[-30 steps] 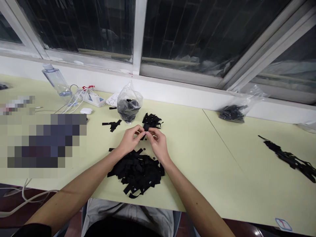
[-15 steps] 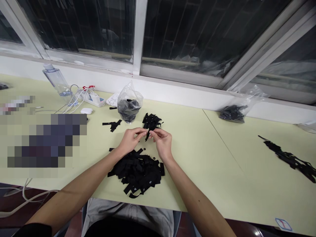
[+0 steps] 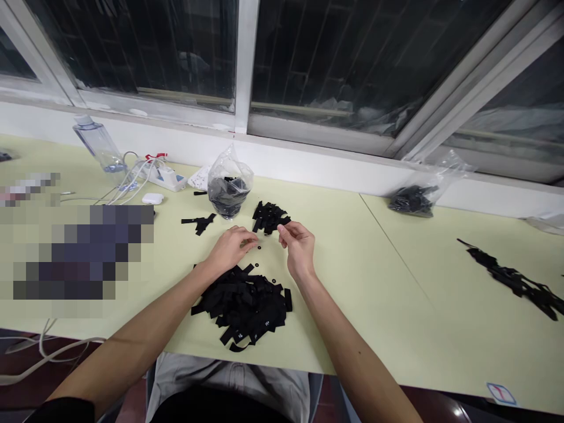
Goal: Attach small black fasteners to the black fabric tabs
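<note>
My left hand [image 3: 233, 248] is above the table, its bent fingers and thumb close together beside a small black ring [image 3: 259, 247]; whatever they hold, if anything, is too small to make out. My right hand [image 3: 300, 249] is closed in a pinch at the right edge of a small pile of black fabric strips [image 3: 268, 216]. I cannot tell whether a strip there is between its fingertips. Below both hands lies a larger heap of black fabric pieces [image 3: 247, 305], some with small white marks. Two more black rings lie between the hands and this heap.
Behind the small pile stands a clear plastic bag [image 3: 230, 188] of black pieces. A few loose strips [image 3: 202, 223] lie left of it. Farther left are a power strip [image 3: 165, 176] with cables, a white case [image 3: 153, 198] and a bottle [image 3: 99, 144]. Another bag [image 3: 414, 200] and black straps [image 3: 511, 279] lie right.
My hands have moved apart, the right one going right. The black strip that hung between my fingertips no longer hangs there. A black ring now shows on the table below my left fingertips.
</note>
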`<control>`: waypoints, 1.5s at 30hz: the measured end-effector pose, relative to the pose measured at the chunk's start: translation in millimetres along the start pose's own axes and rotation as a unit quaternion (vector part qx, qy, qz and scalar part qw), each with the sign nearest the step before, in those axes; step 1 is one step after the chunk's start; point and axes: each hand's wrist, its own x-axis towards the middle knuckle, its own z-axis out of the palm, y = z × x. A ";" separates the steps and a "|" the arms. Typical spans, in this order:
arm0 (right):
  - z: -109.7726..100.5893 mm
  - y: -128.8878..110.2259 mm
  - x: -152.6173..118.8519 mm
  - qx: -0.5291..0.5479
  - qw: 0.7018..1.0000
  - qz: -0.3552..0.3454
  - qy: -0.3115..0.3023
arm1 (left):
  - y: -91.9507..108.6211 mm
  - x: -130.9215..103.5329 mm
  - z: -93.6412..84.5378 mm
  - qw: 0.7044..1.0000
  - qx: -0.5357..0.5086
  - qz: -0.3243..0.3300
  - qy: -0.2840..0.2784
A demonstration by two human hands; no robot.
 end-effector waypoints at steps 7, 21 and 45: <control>5.6 4.0 -4.0 -0.012 0.999 0.008 -0.040 | 9.2 8.2 6.2 0.996 0.073 0.016 -0.044; 7.7 2.8 -7.3 -0.034 0.998 0.014 -0.043 | 3.5 2.9 14.2 0.994 0.068 0.062 -0.053; 10.9 -3.9 -11.0 -0.019 0.994 0.042 -0.100 | 12.5 1.7 -9.3 0.974 -0.166 -0.042 0.149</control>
